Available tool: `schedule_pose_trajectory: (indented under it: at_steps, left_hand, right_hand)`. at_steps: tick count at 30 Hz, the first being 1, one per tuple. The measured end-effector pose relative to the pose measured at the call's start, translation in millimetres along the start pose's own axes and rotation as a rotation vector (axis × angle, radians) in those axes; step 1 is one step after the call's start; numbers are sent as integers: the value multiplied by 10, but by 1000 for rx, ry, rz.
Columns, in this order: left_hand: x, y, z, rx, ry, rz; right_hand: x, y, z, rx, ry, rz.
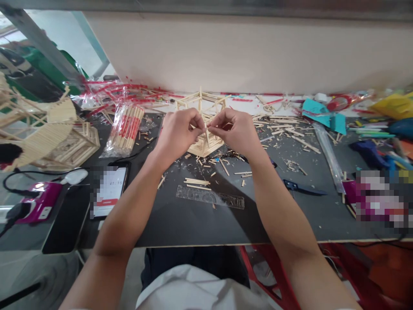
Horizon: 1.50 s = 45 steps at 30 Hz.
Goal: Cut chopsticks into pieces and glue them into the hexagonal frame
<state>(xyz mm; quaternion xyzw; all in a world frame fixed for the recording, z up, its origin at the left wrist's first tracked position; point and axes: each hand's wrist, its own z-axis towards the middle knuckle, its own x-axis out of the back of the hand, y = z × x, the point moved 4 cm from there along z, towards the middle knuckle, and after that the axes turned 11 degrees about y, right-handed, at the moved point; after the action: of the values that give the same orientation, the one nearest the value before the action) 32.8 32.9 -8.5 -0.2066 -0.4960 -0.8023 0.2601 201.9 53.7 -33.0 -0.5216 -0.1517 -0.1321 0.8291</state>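
Note:
My left hand (179, 132) and my right hand (239, 131) meet over a many-sided frame built of thin wooden sticks (202, 150). Both are closed in a pinch, thumb against forefinger, with the fingertips almost touching. Between them a short wooden stick (207, 137) rises upright from the near side of the frame, and both pinches are at its top. The fingers cover its upper end. Behind the hands, the frame's far posts and rails show; its middle is partly hidden.
Cut sticks (197, 183) and a clear ruler (209, 197) lie in front. To the right are a dark knife (305, 188) and scattered offcuts (290, 129). Bagged chopsticks (127, 129), two phones (67, 219), a purple power strip (41, 201) and a larger stick model (64, 146) stand left.

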Motion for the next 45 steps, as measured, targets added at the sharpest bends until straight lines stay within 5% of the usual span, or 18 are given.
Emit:
schedule_pose_trajectory:
  at_steps: [9,16,23,31,40,45]
  left_hand:
    - [373,459,-183,-84,53,-39]
    - [349,611,-404,-152,5,-9]
    - [192,202,-625,-125,6,-69]
    - [-221,-434,-807,21,36,-163]
    - [-421,-663,-842,123,31,-233]
    - [-439,-681,-820,118,82,-148]
  right_hand:
    - [157,-115,-13,81,192,-122]
    - [269,-73,-248,97,271,-79]
    - [233,369,-539,-46,408,-93]
    - [34,528,-636,69,464,-157]
    - [-41,548,-662,124,520,-227]
    - [-146,622,-658,3,456,-104]
